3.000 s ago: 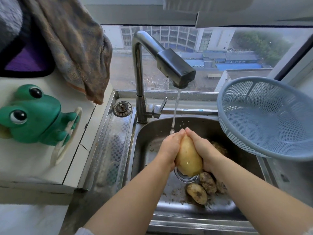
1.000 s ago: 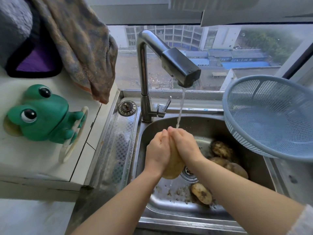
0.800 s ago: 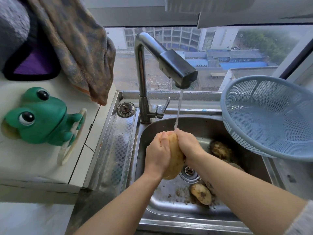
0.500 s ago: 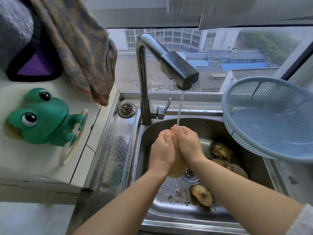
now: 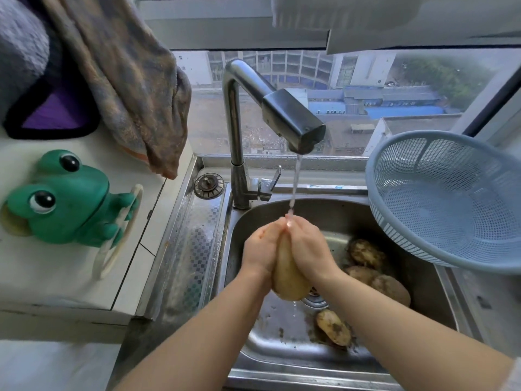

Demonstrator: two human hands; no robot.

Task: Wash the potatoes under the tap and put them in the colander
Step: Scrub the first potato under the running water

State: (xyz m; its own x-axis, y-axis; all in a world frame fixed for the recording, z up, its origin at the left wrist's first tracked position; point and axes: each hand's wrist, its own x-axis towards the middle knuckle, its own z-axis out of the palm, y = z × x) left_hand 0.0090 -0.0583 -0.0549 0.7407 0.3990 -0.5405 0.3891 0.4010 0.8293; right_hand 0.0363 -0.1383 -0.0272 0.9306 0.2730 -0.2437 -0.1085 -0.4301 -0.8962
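Head view. Steel sink [image 5: 439, 314] below a window, with tiled counter to the left and city rooftops visible through the glass. Tap [image 5: 293, 122] arches over the basin; a thin stream of water [image 5: 294, 182] falls from its spout onto the fingertips of both hands. Left hand [image 5: 260, 249] and right hand [image 5: 311, 245] meet over the middle of the basin, fingers curled closed around one potato [image 5: 287, 280], which stands roughly upright between the palms, its pale lower end showing below the hands and dripping. Four muddy potatoes lie on the basin floor to the right of the hands: one at the back [image 5: 365, 252], two touching in the middle [image 5: 390, 287], one near the front [image 5: 332, 327], with loose soil around it. Drain [image 5: 317, 297] is partly hidden behind the held potato. Colander [image 5: 451, 198], blue plastic mesh, sits tilted at the right edge of the sink with nothing in it. Sink plug [image 5: 209, 185] rests on the rim left of the tap base. Green frog holder [image 5: 64, 201] is fixed on the counter at left; a brown towel [image 5: 132, 88] hangs above it.
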